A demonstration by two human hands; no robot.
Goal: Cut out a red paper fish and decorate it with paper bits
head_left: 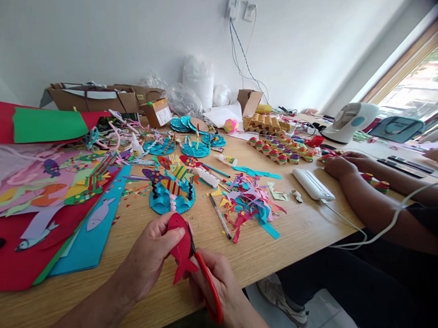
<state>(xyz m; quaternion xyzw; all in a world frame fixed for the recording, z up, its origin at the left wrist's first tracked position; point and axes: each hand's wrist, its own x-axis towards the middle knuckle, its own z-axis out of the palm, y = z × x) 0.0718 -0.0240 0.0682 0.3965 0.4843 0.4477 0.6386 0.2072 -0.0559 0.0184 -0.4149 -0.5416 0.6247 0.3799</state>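
Note:
Between thumb and fingers, my left hand (153, 254) pinches a red paper fish (179, 250) over the table's near edge. My right hand (219, 280) is closed round a pair of red-handled scissors (212, 290), whose dark blades lie along the fish's right edge. Just beyond them stands a blue paper craft base (173, 202) with several patterned fish on top. To its right lie a pen (220, 216) and a heap of coloured paper scraps (247, 199).
Stacked coloured paper and cut fish (103, 222) cover the left side. Glue bottles (207, 176), a white power bank-like device (313, 184) and egg cartons of painted pieces (281, 149) lie rightward. A co-worker's arms (365, 186) rest at the right, near a white cable (395, 214).

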